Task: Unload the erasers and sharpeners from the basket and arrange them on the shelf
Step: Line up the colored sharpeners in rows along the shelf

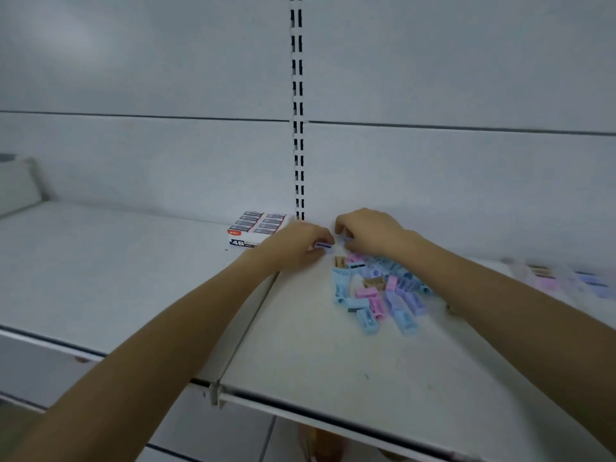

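Left forearm (160,335) and right forearm (506,301) reach over the front lip of the shelf (333,378) toward its back wall. The left hand (293,245) pinches one lilac sharpener (322,246) at its fingertips, long axis running roughly side to side, low over the shelf near the back. From that sharpener, the loose pile of sharpeners (380,291) lies to the right and nearer the camera. The right hand (370,233) is the closer one to the pile, its fingers curled down at the far edge. Whether they hold a piece I cannot tell. The box of erasers (258,230) sits just behind and left of the left hand, so the held sharpener probably goes on the bare strip between box and pile. More sharpeners (566,278) lie blurred far to the right. No basket is in view.
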Available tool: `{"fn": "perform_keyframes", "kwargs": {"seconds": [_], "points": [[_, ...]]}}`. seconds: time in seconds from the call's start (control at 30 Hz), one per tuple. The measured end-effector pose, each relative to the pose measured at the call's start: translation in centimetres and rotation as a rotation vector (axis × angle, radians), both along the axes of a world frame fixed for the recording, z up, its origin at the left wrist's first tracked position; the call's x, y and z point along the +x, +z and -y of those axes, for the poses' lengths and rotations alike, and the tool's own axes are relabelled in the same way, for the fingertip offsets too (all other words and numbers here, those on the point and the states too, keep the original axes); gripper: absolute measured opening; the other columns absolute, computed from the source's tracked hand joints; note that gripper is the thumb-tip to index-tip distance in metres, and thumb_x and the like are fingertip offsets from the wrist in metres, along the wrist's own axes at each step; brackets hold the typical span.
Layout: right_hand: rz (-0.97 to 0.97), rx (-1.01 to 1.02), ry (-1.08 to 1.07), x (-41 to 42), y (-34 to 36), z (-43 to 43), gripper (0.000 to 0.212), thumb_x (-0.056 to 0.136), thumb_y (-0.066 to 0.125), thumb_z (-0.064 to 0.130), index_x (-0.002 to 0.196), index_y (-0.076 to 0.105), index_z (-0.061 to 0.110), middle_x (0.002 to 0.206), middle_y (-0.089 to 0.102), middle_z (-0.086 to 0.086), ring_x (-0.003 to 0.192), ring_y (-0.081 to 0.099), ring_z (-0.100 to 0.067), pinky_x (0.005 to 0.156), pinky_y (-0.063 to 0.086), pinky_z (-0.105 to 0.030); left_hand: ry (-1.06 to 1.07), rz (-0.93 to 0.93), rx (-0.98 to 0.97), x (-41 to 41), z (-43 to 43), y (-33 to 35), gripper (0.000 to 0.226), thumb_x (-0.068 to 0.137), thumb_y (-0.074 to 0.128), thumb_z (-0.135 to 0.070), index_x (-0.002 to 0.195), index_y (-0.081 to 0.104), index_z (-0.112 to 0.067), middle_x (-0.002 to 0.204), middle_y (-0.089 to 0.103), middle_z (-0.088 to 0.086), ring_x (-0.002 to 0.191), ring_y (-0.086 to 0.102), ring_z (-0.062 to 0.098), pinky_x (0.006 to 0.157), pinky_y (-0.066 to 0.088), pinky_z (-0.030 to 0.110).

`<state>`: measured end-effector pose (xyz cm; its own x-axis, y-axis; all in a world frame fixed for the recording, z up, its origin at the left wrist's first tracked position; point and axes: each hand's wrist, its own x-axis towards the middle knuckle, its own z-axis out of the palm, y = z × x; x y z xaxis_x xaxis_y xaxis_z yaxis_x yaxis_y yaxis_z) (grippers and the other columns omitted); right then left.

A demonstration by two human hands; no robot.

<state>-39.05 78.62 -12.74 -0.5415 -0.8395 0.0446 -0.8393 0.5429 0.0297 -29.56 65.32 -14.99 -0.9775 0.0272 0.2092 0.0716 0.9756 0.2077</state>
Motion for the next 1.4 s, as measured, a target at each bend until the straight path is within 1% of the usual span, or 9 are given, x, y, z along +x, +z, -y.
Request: {"fn": "perform_keyframes", "kwargs": {"seconds": [0.13, 0.27, 0.4, 0.63, 0.87, 0.97, 1.17, 1.3, 1.4], "points": [[0.085, -0.047, 0.025, 0.1, 0.2, -0.1, 0.043, 0.085, 0.056, 0.012, 0.127, 0.048, 0.012, 0.113, 0.054, -0.009, 0.104, 0.052, -0.024, 0.073, 0.035, -0.027, -0.009, -0.169, 0.118, 0.5, 0.4, -1.0, 0.025, 0.09, 0.056, -0.013, 0.113, 0.06, -0.007, 0.108, 0.066, 0.008, 0.098, 0.058, 0.02, 0.075, 0.035, 0.015], [0.2, -0.317, 0.101, 0.5, 0.5, -0.7, 0.044, 0.083, 0.06, 0.012, 0.126, 0.051, 0.007, 0.099, 0.046, -0.006, 0.091, 0.047, -0.016, 0.075, 0.031, -0.02, -0.047, -0.363, 0.185, 0.9, 0.4, -1.0, 0.03, 0.084, 0.062, -0.006, 0.113, 0.06, -0.003, 0.103, 0.066, 0.012, 0.09, 0.057, 0.022, 0.074, 0.031, 0.013], [0.186, -0.469, 0.132, 1.3, 0.3, -1.8, 0.036, 0.079, 0.056, -0.003, 0.113, 0.063, 0.005, 0.098, 0.05, -0.009, 0.085, 0.048, -0.014, 0.074, 0.033, -0.017, -0.043, -0.439, 0.166, 0.7, 1.0, -0.8, 0.03, 0.083, 0.063, -0.003, 0.112, 0.061, -0.001, 0.1, 0.061, 0.016, 0.092, 0.054, 0.026, 0.075, 0.025, 0.011], [0.142, -0.506, 0.032, 3.1, 0.1, -3.7, 0.026, 0.077, 0.058, -0.006, 0.099, 0.066, 0.005, 0.095, 0.059, -0.013, 0.08, 0.053, -0.02, 0.067, 0.035, -0.01, -0.092, -0.422, 0.25, 1.0, 0.8, -0.7, 0.026, 0.086, 0.058, -0.002, 0.111, 0.062, -0.003, 0.104, 0.057, 0.015, 0.093, 0.048, 0.017, 0.075, 0.026, 0.01], [0.025, -0.564, -0.169, 5.7, -0.2, -6.4, 0.031, 0.083, 0.059, 0.0, 0.114, 0.056, 0.005, 0.104, 0.048, -0.012, 0.074, 0.049, -0.02, 0.075, 0.045, -0.035, -0.211, -0.395, 0.366, 2.3, -1.0, -0.1, 0.028, 0.082, 0.069, -0.014, 0.107, 0.057, -0.006, 0.104, 0.05, 0.003, 0.076, 0.051, 0.009, 0.073, 0.041, 0.02], [-0.015, -0.616, -0.207, 6.9, -0.3, -8.4, 0.042, 0.083, 0.056, -0.003, 0.123, 0.054, 0.009, 0.098, 0.041, -0.008, 0.073, 0.051, -0.021, 0.074, 0.044, -0.031, -0.228, -0.379, 0.391, 2.9, -1.9, 0.5, 0.031, 0.079, 0.072, -0.023, 0.101, 0.053, -0.009, 0.099, 0.048, -0.004, 0.072, 0.053, 0.008, 0.069, 0.044, 0.023], [0.035, -0.628, -0.39, 9.1, -0.6, -12.3, 0.031, 0.082, 0.068, 0.016, 0.109, 0.055, 0.008, 0.092, 0.046, -0.002, 0.071, 0.049, -0.016, 0.063, 0.035, -0.021, -0.35, -0.433, 0.359, 2.9, -3.7, 1.2, 0.032, 0.081, 0.068, -0.029, 0.106, 0.061, -0.009, 0.092, 0.047, -0.001, 0.063, 0.047, -0.004, 0.067, 0.042, 0.017], [0.002, -0.595, -0.389, 10.2, -0.7, -14.3, 0.029, 0.077, 0.073, 0.018, 0.093, 0.055, 0.002, 0.091, 0.045, -0.003, 0.067, 0.046, -0.016, 0.059, 0.029, -0.021, -0.382, -0.436, 0.315, 2.4, -4.9, 2.0, 0.028, 0.082, 0.068, -0.027, 0.095, 0.062, -0.003, 0.089, 0.046, 0.0, 0.063, 0.048, 0.008, 0.065, 0.038, 0.006], [0.046, -0.612, -0.393, 10.3, -0.7, -15.7, 0.025, 0.078, 0.071, 0.011, 0.093, 0.053, 0.003, 0.096, 0.041, -0.001, 0.068, 0.049, -0.018, 0.063, 0.034, -0.02, -0.374, -0.418, 0.312, 1.8, -6.2, 2.8, 0.028, 0.08, 0.07, -0.028, 0.092, 0.062, -0.004, 0.089, 0.049, -0.002, 0.068, 0.051, 0.014, 0.064, 0.038, 0.008]]}}
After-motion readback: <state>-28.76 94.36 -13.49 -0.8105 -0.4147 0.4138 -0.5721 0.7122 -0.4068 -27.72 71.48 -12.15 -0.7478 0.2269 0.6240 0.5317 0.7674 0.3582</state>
